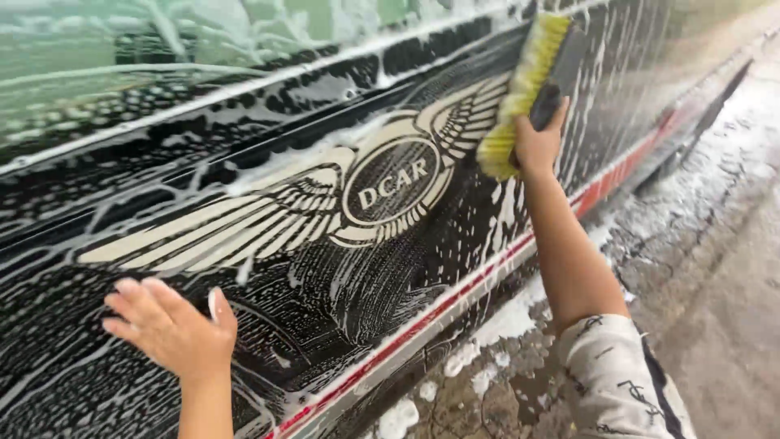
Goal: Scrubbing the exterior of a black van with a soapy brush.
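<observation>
My right hand [538,145] grips the dark handle of a scrub brush [524,85] with yellow-green bristles, pressed against the soapy black side of a vehicle [268,325]. My left hand [172,325] rests flat with fingers spread on the lower panel, holding nothing. A cream winged oval emblem [325,203] sits between the two hands, streaked with foam.
A red and white stripe [455,297] runs along the bottom of the vehicle's side. Wet grey pavement [715,268] with patches of white foam lies to the right. A soapy window [122,65] spans the upper left.
</observation>
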